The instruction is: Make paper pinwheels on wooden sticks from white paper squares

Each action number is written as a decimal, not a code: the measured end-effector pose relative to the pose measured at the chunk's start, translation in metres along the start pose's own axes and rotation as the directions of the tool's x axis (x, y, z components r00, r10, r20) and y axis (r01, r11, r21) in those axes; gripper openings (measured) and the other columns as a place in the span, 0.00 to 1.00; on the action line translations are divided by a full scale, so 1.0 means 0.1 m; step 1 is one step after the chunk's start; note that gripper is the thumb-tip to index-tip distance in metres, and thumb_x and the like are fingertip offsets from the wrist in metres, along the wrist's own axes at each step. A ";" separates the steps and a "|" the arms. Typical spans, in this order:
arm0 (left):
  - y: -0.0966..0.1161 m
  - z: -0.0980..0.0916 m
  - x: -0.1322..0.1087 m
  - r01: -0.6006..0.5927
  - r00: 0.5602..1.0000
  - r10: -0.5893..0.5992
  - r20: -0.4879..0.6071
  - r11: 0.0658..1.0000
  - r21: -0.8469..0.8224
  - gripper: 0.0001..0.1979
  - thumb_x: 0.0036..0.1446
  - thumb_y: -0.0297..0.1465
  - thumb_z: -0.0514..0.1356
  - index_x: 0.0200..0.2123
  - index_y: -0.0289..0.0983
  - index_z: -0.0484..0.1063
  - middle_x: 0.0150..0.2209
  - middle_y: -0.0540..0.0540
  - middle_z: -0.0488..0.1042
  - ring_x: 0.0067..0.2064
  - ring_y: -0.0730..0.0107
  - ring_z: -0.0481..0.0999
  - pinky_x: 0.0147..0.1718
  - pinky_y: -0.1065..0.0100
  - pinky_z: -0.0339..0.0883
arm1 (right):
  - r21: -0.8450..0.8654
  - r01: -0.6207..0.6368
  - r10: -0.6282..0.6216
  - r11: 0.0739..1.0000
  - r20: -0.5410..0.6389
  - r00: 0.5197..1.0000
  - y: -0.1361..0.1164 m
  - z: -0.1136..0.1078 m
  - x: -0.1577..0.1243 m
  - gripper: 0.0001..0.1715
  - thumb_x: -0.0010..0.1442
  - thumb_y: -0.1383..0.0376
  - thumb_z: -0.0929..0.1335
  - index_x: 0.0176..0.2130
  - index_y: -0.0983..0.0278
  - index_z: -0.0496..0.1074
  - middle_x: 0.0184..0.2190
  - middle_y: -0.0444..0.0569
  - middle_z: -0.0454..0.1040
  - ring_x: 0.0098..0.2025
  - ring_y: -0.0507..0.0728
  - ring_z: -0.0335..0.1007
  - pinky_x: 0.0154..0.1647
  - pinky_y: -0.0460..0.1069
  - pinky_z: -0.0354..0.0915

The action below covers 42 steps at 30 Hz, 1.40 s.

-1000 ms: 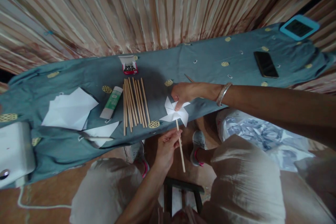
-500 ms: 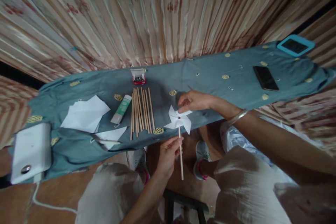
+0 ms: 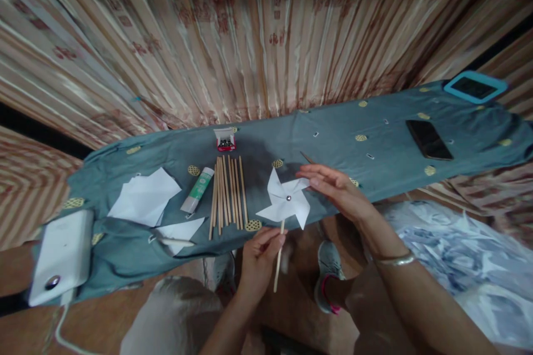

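Note:
A white paper pinwheel [image 3: 278,209] with a shiny pin at its centre is fixed to a thin wooden stick [image 3: 277,269]. My left hand [image 3: 259,258] pinches that stick just below the paper blades, at the front edge of the table. My right hand [image 3: 339,191] is beside the pinwheel with its fingers stretched out. Its fingertips are at the tip of the right blade; whether they touch it I cannot tell. Behind those fingers lies a thin pointed brown thing [image 3: 307,157], partly hidden.
Left of the pinwheel lie several wooden sticks [image 3: 226,194], a glue stick [image 3: 198,191], white paper sheets [image 3: 144,197] and a small red box [image 3: 225,145] of metal pins. A white device with a cable [image 3: 62,258], a phone [image 3: 428,140] and a blue-framed device [image 3: 474,87] rest farther out.
My right hand has shifted from above the pinwheel to its right side, and its curled fingers have straightened. The pinwheel has turned slightly, its stick now leaning the other way. The view has tilted.

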<state>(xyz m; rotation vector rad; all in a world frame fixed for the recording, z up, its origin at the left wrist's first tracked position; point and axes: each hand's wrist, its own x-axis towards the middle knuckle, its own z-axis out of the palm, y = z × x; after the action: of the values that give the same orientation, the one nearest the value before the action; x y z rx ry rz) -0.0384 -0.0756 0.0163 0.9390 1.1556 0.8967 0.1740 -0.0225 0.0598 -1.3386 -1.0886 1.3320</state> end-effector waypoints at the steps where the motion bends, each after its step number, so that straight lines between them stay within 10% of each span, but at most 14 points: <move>1: 0.05 -0.02 0.02 -0.040 0.999 0.040 -0.004 0.999 0.032 0.09 0.45 0.37 0.67 0.30 0.39 0.82 0.28 0.46 0.74 0.29 0.69 0.68 0.30 0.69 0.61 | 0.042 -0.008 0.008 0.999 -0.009 1.000 -0.02 0.02 -0.01 0.27 0.48 0.50 0.74 0.45 0.59 0.74 0.45 0.51 0.78 0.47 0.58 0.74 0.53 0.55 0.66; 16: 0.56 0.07 0.55 -0.137 0.989 0.132 0.068 0.989 0.060 0.10 0.42 0.37 0.69 0.28 0.37 0.82 0.25 0.48 0.72 0.27 0.73 0.66 0.26 0.72 0.57 | 0.363 0.075 -0.051 0.929 -0.076 0.996 0.00 0.09 0.12 0.19 0.46 0.54 0.76 0.39 0.58 0.77 0.35 0.47 0.80 0.35 0.54 0.75 0.40 0.49 0.69; 28: 0.44 0.17 0.75 0.064 0.995 -0.078 -0.057 0.976 -0.206 0.19 0.29 0.38 0.74 0.27 0.35 0.80 0.22 0.50 0.75 0.24 0.77 0.68 0.28 0.73 0.63 | 0.464 -0.003 0.060 0.886 -0.110 0.992 0.11 0.17 0.27 0.25 0.40 0.59 0.79 0.40 0.58 0.77 0.33 0.44 0.81 0.33 0.51 0.73 0.33 0.44 0.65; 42: 0.39 0.18 0.86 0.014 0.996 -0.036 -0.086 0.971 -0.239 0.18 0.31 0.37 0.74 0.29 0.35 0.81 0.27 0.47 0.79 0.26 0.76 0.70 0.29 0.73 0.66 | 0.357 -0.026 0.068 0.934 -0.104 0.992 0.14 0.25 0.29 0.23 0.45 0.50 0.76 0.37 0.62 0.77 0.28 0.47 0.79 0.25 0.51 0.70 0.27 0.46 0.63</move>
<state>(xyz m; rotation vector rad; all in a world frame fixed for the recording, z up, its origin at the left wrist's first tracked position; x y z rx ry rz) -0.0096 0.0149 0.0266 0.6926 1.1046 1.0404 0.1491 0.0045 0.0408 -1.1587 -0.6991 1.3916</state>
